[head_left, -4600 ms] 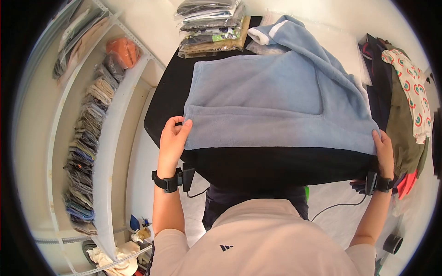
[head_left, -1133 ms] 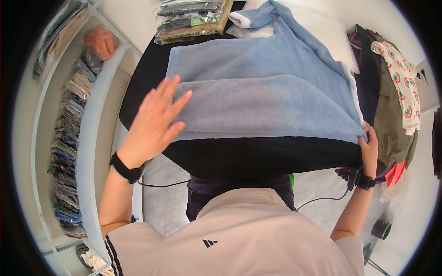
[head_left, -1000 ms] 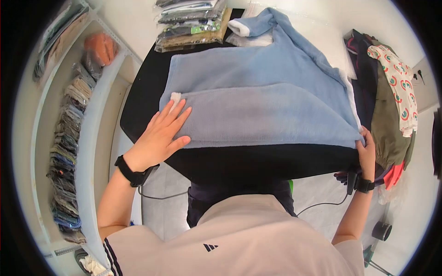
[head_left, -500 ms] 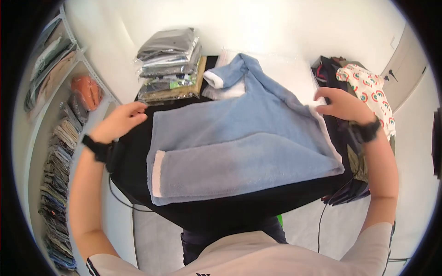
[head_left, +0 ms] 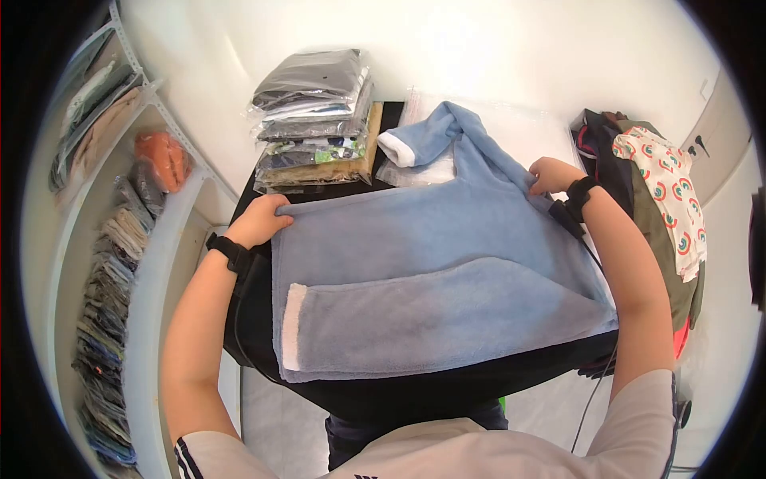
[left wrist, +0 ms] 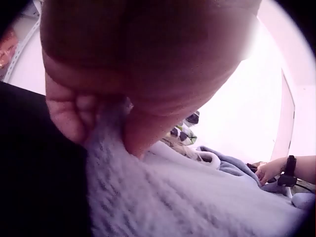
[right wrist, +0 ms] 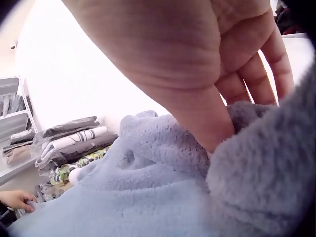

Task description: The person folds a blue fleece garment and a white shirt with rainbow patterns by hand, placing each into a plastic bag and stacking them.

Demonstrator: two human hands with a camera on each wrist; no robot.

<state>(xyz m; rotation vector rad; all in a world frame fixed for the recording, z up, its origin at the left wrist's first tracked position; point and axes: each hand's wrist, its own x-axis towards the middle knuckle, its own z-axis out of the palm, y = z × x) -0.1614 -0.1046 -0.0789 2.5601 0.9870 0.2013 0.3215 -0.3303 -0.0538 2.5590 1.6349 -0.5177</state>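
A blue fleece garment (head_left: 383,231) with white trim lies spread over a black-covered table (head_left: 550,355). One long sleeve (head_left: 415,315) is laid along the near side, its white cuff at the left. The other sleeve (head_left: 435,136) bends back at the far side. My left hand (head_left: 259,219) pinches the garment's far left corner; in the left wrist view the fabric (left wrist: 113,148) bunches between thumb and fingers. At the upper right edge my right hand (head_left: 554,176) grips the fleece; in the right wrist view its thumb presses into plush folds (right wrist: 168,138), partly hiding the hold.
Bagged folded clothes (head_left: 315,120) are stacked at the back left of the table. Clear plastic bags (head_left: 511,128) lie behind the garment. Loose clothes (head_left: 662,191) hang at the right, and a shelf (head_left: 171,263) full of packed garments stands left.
Both hands have left the garment's near corners and moved to its far left corner and upper right edge, now gripping there. The white cuff at the near left has come into view.
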